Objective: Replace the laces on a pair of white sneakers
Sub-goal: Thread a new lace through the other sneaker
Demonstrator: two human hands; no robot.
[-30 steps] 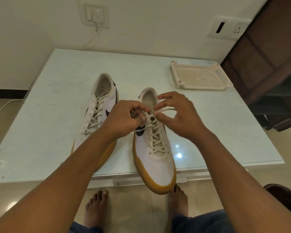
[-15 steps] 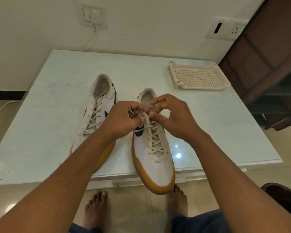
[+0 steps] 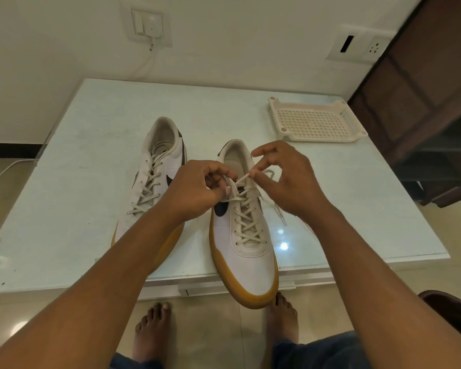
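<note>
1. Sneaker at right (image 3: pixel 246 251): stands on the table (image 3: pixel 91 123), laced up to the top eyelets, toe overhanging the near edge.
2. Left grip (image 3: pixel 197 187): fingers curled and clamped on the lace (image 3: pixel 244 178) at the top of the lacing.
3. Right grip (image 3: pixel 288 179): thumb and forefinger pinch the same lace, which runs taut between both hands above the tongue.
4. Loose lace end (image 3: pixel 280 214): lies on the table just beside this shoe.
5. Second sneaker (image 3: pixel 157 169): laced, stands beside the first, partly under the left forearm.
6. Perforated tray (image 3: pixel 317 121): at the far right corner, well apart.
</note>
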